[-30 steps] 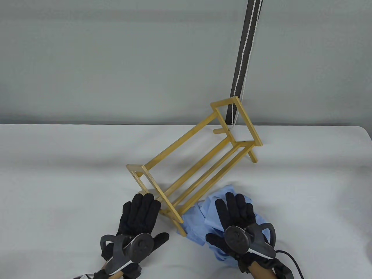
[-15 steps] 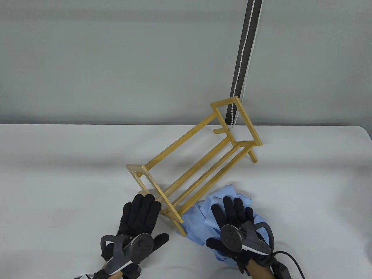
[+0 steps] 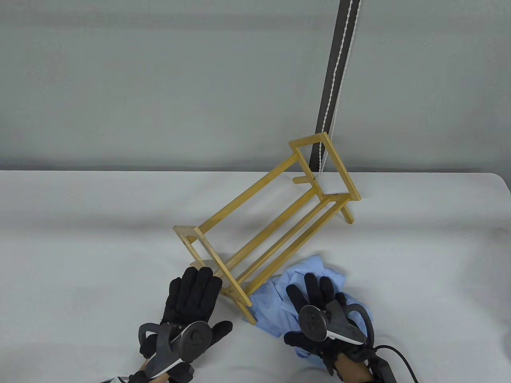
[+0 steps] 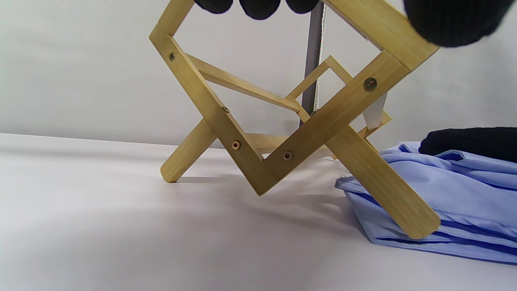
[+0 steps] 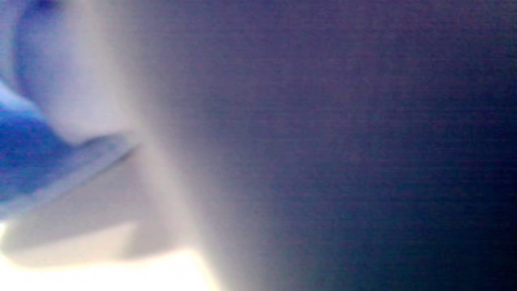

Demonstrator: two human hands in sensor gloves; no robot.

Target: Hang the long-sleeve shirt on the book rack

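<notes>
White cloth covers the worktop (image 3: 80, 223), with a grey wall behind it and a dark strip with a white beaded cord (image 3: 331, 79) hanging down at the back right. On the cloth a wooden book rack (image 3: 263, 223) stands at a slant, its long rails running from near left to far right; in the left wrist view its crossed end frame (image 4: 282, 133) rests on two legs.

Just right of the rack's near end lies the long-sleeve shirt (image 3: 279, 307), light blue and crumpled in a heap; one rack leg touches or overlaps its edge (image 4: 404, 218). The right hand (image 3: 319, 315) lies on top of the heap, fingers bent down into the fabric, though whether they have actually gathered any cloth cannot be told. The right wrist view is a blur of blue and grey.

Beside the rack's near end, the left hand (image 3: 191, 307) rests flat with fingers extended and close together, their tips at the end frame, gripping nothing.
</notes>
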